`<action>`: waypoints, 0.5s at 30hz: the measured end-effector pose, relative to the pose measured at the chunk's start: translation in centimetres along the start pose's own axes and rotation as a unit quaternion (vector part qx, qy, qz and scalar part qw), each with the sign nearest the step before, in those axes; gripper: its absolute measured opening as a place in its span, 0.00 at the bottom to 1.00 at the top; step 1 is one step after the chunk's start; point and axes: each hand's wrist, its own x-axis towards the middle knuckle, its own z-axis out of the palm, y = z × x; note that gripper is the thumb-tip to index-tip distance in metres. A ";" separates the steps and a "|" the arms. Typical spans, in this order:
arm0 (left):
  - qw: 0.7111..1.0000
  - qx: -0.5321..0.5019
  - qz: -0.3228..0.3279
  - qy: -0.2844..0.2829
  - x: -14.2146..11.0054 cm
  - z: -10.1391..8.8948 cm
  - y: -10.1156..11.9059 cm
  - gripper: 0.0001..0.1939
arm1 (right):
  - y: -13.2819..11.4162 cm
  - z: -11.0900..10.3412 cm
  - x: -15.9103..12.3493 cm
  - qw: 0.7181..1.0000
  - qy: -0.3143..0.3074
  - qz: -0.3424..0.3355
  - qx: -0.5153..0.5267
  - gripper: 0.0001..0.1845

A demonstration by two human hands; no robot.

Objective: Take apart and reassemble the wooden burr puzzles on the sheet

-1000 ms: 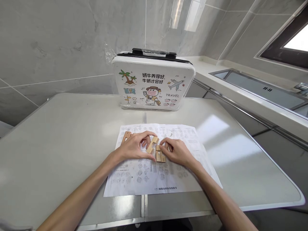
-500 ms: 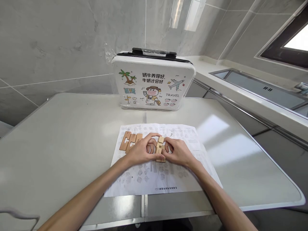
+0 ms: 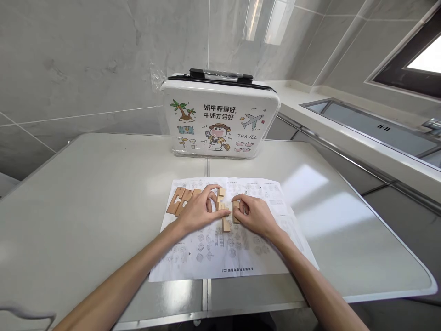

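Observation:
My left hand (image 3: pixel 200 210) curves its thumb and fingers around pale notched wooden puzzle pieces (image 3: pixel 226 225). Over the printed sheet (image 3: pixel 186 269), the thumb presses the near side and the fingertips the far end. Just to the right, my right hand (image 3: pixel 255 215) pinches a separate pale wooden puzzle piece (image 3: pixel 236 213), with a narrow gap between the two hands. Several darker notched wooden pieces (image 3: pixel 174 204) lie side by side on the sheet's left part, partly covered by my left hand.
The sheet lies on a light folding table (image 3: pixel 103 193) with a seam down its middle. A white cartoon-printed case (image 3: pixel 196 131) in clear plastic stands upright at the back, near the tiled wall. On the right is a counter with a covered sink (image 3: pixel 365 122).
The pale pieces, joined between both hands before, are now apart. My left hand has moved left with its part, the darker pieces shifting slightly left too; one piece stays in my right hand.

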 end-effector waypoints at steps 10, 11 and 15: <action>0.989 -0.149 -0.010 0.017 -1.0 2.0 0.7 0.41 | 0.6 -0.1 0.5 0.977 0.058 0.069 0.194 0.20; 0.986 -0.164 -0.011 0.014 -1.1 2.2 0.7 0.42 | 0.7 -0.1 0.6 0.970 0.062 0.077 0.223 0.21; 0.981 -0.196 -0.015 0.000 -1.1 2.6 0.3 0.42 | 0.9 -0.3 0.8 0.950 0.066 0.085 0.294 0.22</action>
